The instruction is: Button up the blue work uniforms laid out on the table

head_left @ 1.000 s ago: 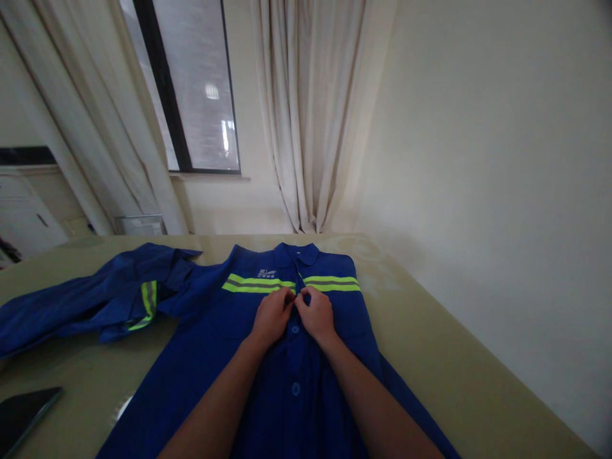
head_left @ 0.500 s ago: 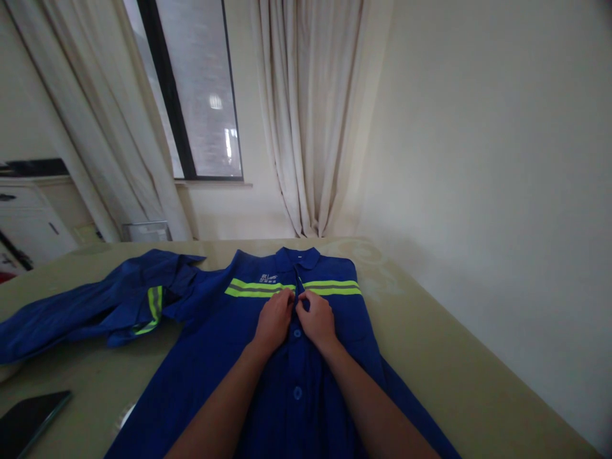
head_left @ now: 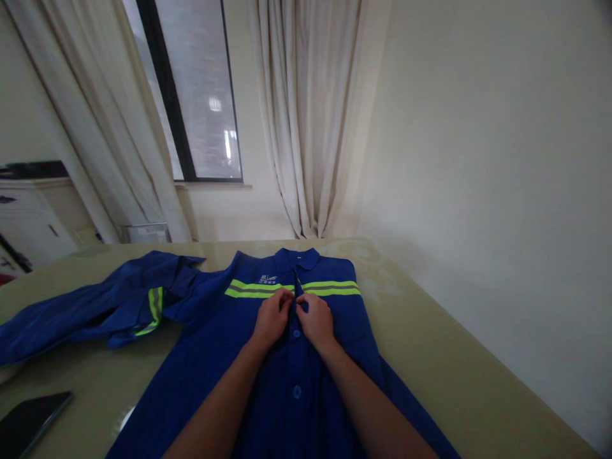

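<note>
our left hand [head_left: 273,315] and right hand [head_left: 316,317] pinch the blue jacket [head_left: 215,344] at its placket [head_left: 297,364] — we'd best hold both layers flat.

Your left hand [head_left: 273,315] and right hand [head_left: 315,319] pinch the front of the blue jacket [head_left: 215,357] on the counter [head_left: 411,338].
</note>
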`<state>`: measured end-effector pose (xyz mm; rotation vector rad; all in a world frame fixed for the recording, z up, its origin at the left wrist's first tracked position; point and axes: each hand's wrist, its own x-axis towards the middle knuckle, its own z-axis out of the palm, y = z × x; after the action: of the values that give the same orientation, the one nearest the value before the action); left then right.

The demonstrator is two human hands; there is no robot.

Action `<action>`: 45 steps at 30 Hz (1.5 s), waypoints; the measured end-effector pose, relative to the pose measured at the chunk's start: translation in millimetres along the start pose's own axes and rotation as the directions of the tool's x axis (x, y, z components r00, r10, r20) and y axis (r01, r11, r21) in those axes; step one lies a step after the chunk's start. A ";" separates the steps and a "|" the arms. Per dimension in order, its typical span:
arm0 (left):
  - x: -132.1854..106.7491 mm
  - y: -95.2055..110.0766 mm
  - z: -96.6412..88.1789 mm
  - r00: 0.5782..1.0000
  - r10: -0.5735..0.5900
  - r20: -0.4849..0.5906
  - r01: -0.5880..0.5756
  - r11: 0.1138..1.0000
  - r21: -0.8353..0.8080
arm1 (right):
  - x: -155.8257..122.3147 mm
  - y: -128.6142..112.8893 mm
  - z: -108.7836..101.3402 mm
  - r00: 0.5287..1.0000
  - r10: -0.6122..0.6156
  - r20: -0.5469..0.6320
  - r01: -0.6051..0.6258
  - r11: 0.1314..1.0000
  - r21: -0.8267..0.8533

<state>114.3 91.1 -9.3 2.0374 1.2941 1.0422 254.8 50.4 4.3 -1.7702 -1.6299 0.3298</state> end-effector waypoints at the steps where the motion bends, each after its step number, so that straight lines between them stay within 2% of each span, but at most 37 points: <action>1: 0.1 0.8 -0.4 1.000 0.005 -0.004 -0.005 1.000 -0.013 | 0.2 0.4 0.4 1.000 -0.001 -0.001 0.001 1.000 -0.002; 14: -2.9 14.3 -4.8 0.996 -0.036 -0.082 0.036 0.999 0.002 | -0.8 1.1 1.0 0.999 -0.019 -0.043 0.023 0.995 0.102; 24: 1.1 2.0 -5.2 0.997 -0.074 -0.033 0.068 0.985 -0.157 | -0.1 1.1 1.4 0.998 -0.025 -0.053 0.031 0.992 0.121; 29: 3.3 -3.0 -3.1 0.997 -0.072 -0.033 0.065 0.980 -0.186 | -1.2 -1.4 0.2 0.998 0.000 -0.060 0.006 0.995 0.100; 35: 4.2 -2.4 -2.4 0.999 -0.034 -0.042 0.028 0.992 -0.123 | -0.1 0.0 -0.4 0.996 0.030 -0.085 -0.017 0.988 0.152; 40: 1.3 0.2 -1.9 1.000 0.023 0.001 -0.023 0.999 -0.035 | 2.2 3.9 1.5 0.991 0.095 -0.091 -0.077 0.980 0.184; 45: 0.6 1.0 -2.2 0.999 0.042 0.032 -0.043 0.998 0.044 | 5.1 7.3 4.8 0.991 0.097 -0.096 -0.076 0.976 0.205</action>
<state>113.2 91.2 -7.2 2.1143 1.2739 1.0048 258.4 57.0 -2.5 -1.6792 -1.3969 0.4187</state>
